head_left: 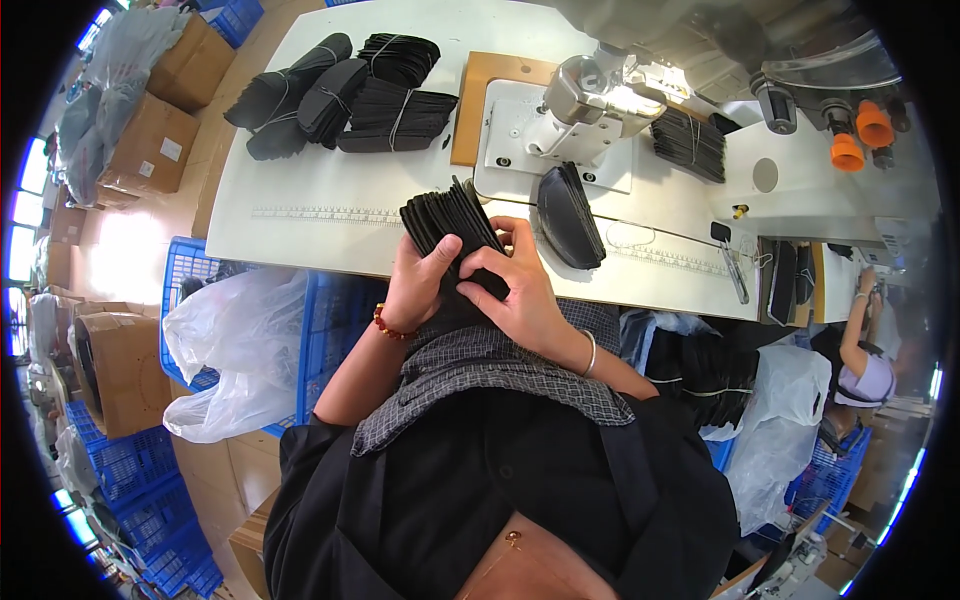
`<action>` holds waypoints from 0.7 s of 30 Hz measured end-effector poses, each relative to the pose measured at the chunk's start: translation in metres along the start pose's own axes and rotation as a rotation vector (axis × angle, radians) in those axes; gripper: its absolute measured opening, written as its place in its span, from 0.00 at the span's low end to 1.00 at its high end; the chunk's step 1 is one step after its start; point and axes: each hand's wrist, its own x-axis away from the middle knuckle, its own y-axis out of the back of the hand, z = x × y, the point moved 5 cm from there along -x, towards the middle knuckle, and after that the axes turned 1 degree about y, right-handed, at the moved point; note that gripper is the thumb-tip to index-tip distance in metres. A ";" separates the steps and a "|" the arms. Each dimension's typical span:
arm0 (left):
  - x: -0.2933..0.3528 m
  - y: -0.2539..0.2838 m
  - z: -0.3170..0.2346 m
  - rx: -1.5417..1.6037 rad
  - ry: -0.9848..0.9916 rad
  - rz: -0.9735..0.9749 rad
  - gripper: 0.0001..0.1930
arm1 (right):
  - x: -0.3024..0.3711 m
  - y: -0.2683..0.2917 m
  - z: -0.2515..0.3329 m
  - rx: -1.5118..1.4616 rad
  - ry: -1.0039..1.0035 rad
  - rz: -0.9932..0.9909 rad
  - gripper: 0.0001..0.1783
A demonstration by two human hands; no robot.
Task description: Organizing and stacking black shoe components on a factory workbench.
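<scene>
My left hand (412, 288) is closed around the near left side of a fanned stack of black fabric pieces (447, 215), its thumb lying on top. From the right, my right hand (518, 285) grips the same stack, fingers bent over its edge. The stack is held in front of the table's near edge, over my lap, and its lower end is partly hidden by my hands. On the table just to the right lies a smaller curved stack of black pieces (572, 217), close to the sewing machine's head (585, 105).
Tied bundles of black pieces (398, 118) lie at the table's far left, and another bundle (690, 143) behind the machine. Tweezers (735, 268) rest at the right. Blue crates (310, 345) and plastic bags (235, 330) stand below. Another person (862, 370) sits far right.
</scene>
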 end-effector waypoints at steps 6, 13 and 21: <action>0.000 0.002 0.000 -0.001 -0.001 -0.015 0.18 | -0.001 -0.001 -0.002 0.026 -0.009 -0.010 0.13; 0.001 0.001 0.000 0.029 0.002 -0.019 0.18 | 0.002 -0.003 -0.011 -0.061 -0.007 -0.033 0.14; 0.001 -0.004 -0.003 0.018 -0.009 -0.017 0.17 | 0.000 0.000 0.000 0.014 0.011 0.001 0.13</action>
